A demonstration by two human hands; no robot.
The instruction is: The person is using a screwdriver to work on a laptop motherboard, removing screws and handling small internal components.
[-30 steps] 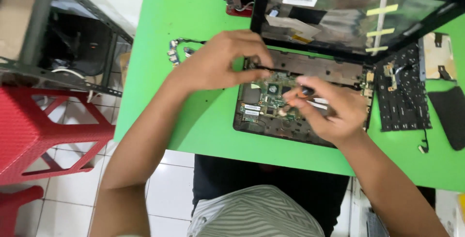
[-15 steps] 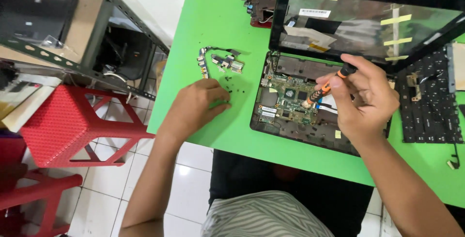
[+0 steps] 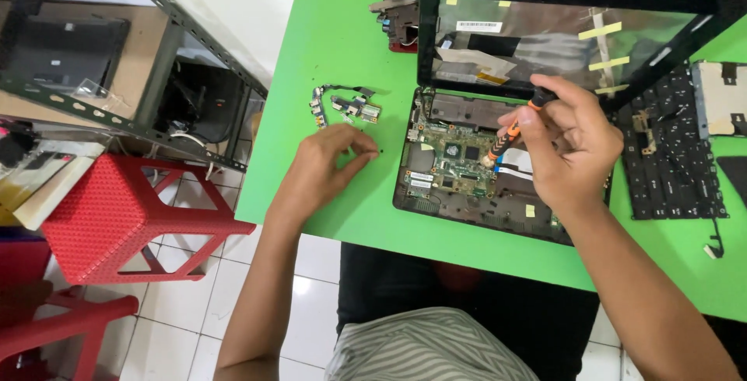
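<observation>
Two bare hands are in view: the left hand at about eight o'clock on the green table, and the right hand near the centre, closed around one orange-and-black screwdriver. One opened laptop base with one exposed circuit board lies at the middle, and one screen panel stands at twelve o'clock. One detached keyboard lies at three o'clock. One small cluster of connector boards sits at ten o'clock. One second dismantled device lies at eleven o'clock. Two red plastic stools stand at eight o'clock, and one metal shelf rack at ten o'clock
</observation>
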